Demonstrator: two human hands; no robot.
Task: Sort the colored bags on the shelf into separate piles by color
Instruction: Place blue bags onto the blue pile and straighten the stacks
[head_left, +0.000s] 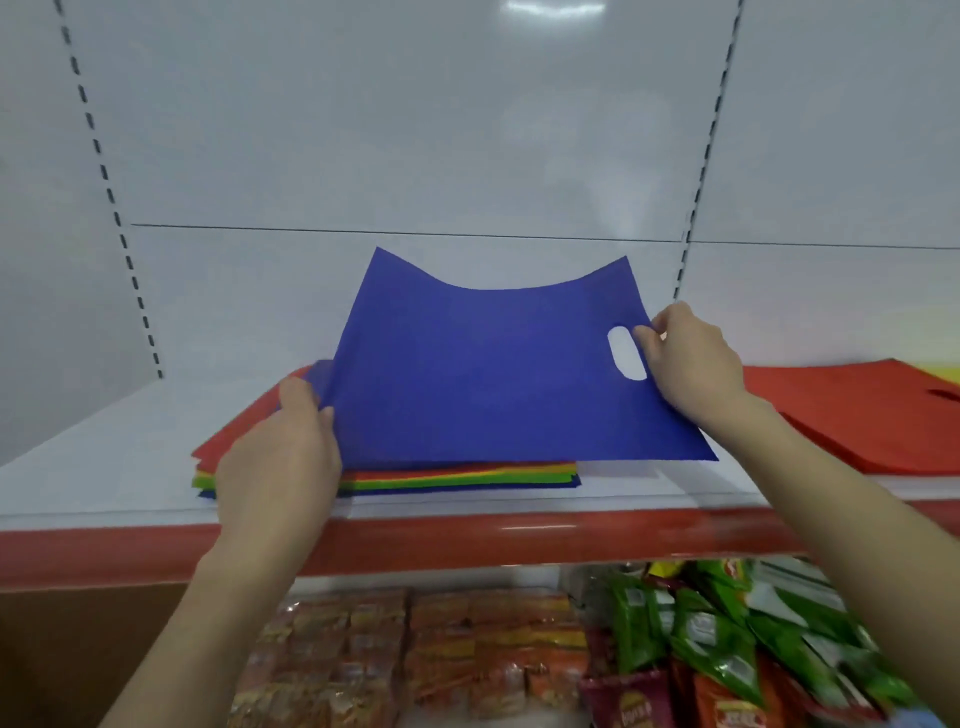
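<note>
Blue bag (478, 374) held up over the mixed stack (457, 478), centre of view. Its far edge is raised toward 12 o'clock and sags in the middle, with both far corners peaked; its near edge hangs low, just above the stack. Left hand (283, 457) at 9 o'clock of the bag: thumb on the bag's left edge, fingers curled under it, so it grasps the bag there, with the palm over the stack's left corner. Right hand (691, 358) at 3 o'clock of the bag, fingertips pinching the right edge just beside the oval handle cutout (626, 353). The stack lies flat on the white shelf (104, 467). Layered edges of red, yellow, green and blue show along its near side, and a red sheet sticks out at 9 o'clock. A separate red pile (857, 415) lies flat on the same shelf at 3 o'clock, well apart from the stack, and a dark handle slot shows on it. Red shelf lip (467, 540) runs across at 6 o'clock. On the level below: orange snack packets (415, 654) at 6 o'clock, green packets (727, 639) at 5 o'clock, brown panel (78, 649) at 7 o'clock. The white back panel (467, 130) fills the 12 o'clock area.
</note>
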